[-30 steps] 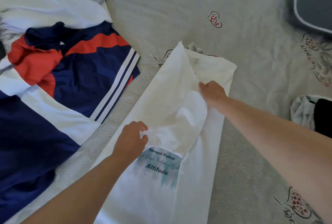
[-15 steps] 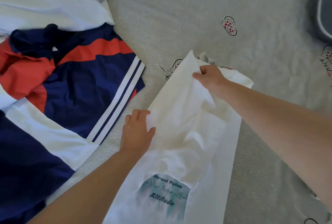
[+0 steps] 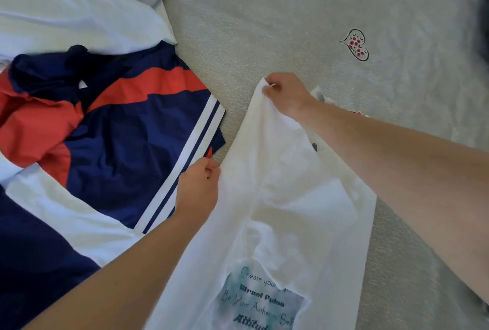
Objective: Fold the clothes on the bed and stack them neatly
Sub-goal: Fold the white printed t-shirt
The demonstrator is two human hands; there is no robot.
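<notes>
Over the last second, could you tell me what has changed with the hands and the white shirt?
The right hand slid up to pinch the white shirt's far corner; the left hand moved to grip its left edge. The navy and red jacket stayed put.

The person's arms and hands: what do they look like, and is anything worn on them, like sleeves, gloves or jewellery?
Both arms are bare along all that shows, from the frame's edge to the wrist: no sleeve, cuff or glove. The left hand and the right hand are bare too, with no ring, watch or bracelet visible on the sides facing the camera. No markings show. The upper arms lie outside the picture.
</notes>
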